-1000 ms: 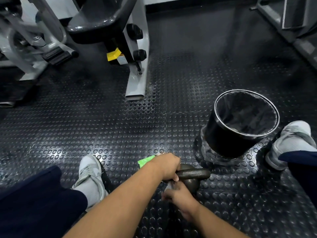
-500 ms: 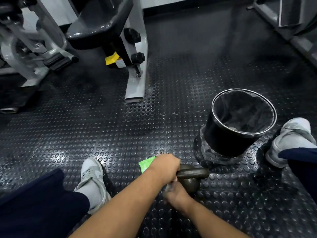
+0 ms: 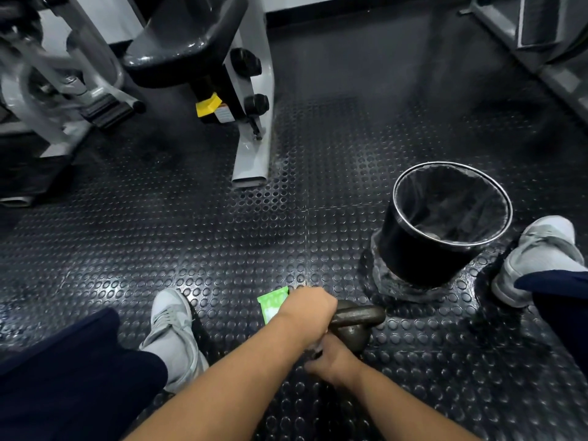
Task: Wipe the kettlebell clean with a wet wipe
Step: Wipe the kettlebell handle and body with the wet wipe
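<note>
A dark iron kettlebell (image 3: 356, 329) stands on the studded rubber floor between my feet. My left hand (image 3: 310, 310) grips the left end of its handle from above. My right hand (image 3: 331, 358) presses against the near side of the ball, fingers curled round a white wet wipe (image 3: 318, 346), of which only a small edge shows. A green wipe packet (image 3: 272, 302) lies on the floor just left of my left hand, partly hidden by it.
A black bin (image 3: 445, 224) with a liner stands to the right of the kettlebell. My grey shoes (image 3: 171, 332) (image 3: 541, 256) flank the spot. A gym machine's grey leg (image 3: 253, 148) stands ahead, more equipment at the far left and top right.
My right hand has slid a little along the near side of the kettlebell's ball with the wipe. My left hand keeps its hold on the handle.
</note>
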Demonstrator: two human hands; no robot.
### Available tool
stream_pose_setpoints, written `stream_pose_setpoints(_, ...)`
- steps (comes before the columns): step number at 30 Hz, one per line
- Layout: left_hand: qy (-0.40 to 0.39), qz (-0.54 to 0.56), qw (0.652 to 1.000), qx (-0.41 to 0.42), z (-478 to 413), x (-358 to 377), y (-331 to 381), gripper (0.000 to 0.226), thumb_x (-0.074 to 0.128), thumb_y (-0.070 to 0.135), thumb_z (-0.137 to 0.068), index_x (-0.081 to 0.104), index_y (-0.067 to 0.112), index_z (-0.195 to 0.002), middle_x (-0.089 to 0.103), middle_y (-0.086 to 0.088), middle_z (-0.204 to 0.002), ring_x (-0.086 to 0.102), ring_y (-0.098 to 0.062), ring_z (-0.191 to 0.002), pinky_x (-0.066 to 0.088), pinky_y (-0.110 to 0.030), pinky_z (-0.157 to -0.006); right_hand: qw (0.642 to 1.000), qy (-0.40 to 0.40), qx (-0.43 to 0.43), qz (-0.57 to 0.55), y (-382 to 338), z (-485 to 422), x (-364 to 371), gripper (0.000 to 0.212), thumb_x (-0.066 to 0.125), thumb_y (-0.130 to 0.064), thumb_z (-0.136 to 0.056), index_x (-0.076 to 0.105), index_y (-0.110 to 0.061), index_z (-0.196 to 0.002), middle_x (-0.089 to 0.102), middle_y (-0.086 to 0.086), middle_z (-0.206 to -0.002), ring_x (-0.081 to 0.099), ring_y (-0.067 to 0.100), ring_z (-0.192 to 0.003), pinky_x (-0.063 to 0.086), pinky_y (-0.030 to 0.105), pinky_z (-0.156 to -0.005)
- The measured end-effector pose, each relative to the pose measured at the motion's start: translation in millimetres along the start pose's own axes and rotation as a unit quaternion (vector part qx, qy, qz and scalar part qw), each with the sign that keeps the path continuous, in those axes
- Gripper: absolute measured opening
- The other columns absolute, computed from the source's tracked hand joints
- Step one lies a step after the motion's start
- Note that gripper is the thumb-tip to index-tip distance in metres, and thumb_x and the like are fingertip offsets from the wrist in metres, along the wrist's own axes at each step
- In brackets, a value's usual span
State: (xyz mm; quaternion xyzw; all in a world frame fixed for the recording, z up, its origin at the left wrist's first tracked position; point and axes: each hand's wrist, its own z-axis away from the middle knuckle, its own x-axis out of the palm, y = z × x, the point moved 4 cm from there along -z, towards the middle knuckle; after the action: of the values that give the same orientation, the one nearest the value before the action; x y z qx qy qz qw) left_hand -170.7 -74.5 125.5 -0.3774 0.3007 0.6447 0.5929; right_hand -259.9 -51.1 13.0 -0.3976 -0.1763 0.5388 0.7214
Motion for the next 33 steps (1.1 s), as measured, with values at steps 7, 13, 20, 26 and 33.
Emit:
stream_pose_setpoints(7,0.008,-0.013,1.000,0.002,1.7,-2.9,5.9,0.016,0.072,0.012,-0.085,0.074,0.010,-0.101,0.073,-0.012,-0.098,0.071,-0.036,-0.093,0.055,-0.041,-0.074,0.998,0.011,-0.025,-0.056,-10.8,-2.7,9.7,0.051,0.078,-0.019,-0.073,0.060,-0.011,-0.120,0.068,0.003,-0.105,0.067,0.017,-0.096,0.056,0.025,-0.077)
stream_pose_setpoints(13,0.018,-0.031,0.999,0.003,1.4,-3.9,2.3,0.014,0.067,0.009,-0.087,0.072,0.010,-0.100,0.072,-0.011,-0.099,0.071,-0.034,-0.093,0.052,-0.037,-0.071,0.868,-0.014,0.041,-0.495,-8.3,13.0,10.9,0.026,0.059,0.010,-0.089,0.051,-0.009,-0.106,0.068,0.006,-0.074,0.064,0.013,-0.062,0.057,0.033,-0.069)
stream_pose_setpoints(20,-0.004,-0.015,1.000,-0.003,-0.5,-0.5,1.6,0.015,0.074,0.017,-0.088,0.073,0.009,-0.101,0.072,-0.012,-0.097,0.070,-0.034,-0.090,0.053,-0.039,-0.071,0.969,-0.046,0.009,0.242,-10.7,-5.9,-15.8,0.029,0.068,-0.019,-0.091,0.064,-0.007,-0.118,0.068,0.013,-0.114,0.067,0.027,-0.101,0.052,0.039,-0.098)
stream_pose_setpoints(26,0.009,-0.024,1.000,-0.002,-2.6,-0.7,5.3,0.013,0.068,0.008,-0.088,0.071,0.008,-0.101,0.072,-0.012,-0.100,0.071,-0.035,-0.093,0.051,-0.038,-0.069,0.956,-0.068,0.012,0.284,-22.0,-13.2,-3.8,0.040,0.066,-0.021,-0.091,0.060,-0.010,-0.129,0.063,0.011,-0.127,0.059,0.032,-0.123,0.047,0.034,-0.100)
stream_pose_setpoints(33,0.007,-0.016,1.000,-0.001,-2.8,-1.9,0.5,0.008,0.068,0.009,-0.088,0.070,0.010,-0.096,0.072,-0.011,-0.098,0.071,-0.035,-0.090,0.055,-0.040,-0.071,0.882,-0.088,0.067,-0.458,-2.2,11.5,-2.4,0.022,0.055,0.018,-0.082,0.062,0.004,-0.097,0.061,0.018,-0.088,0.050,0.021,-0.077,0.060,0.042,-0.086)
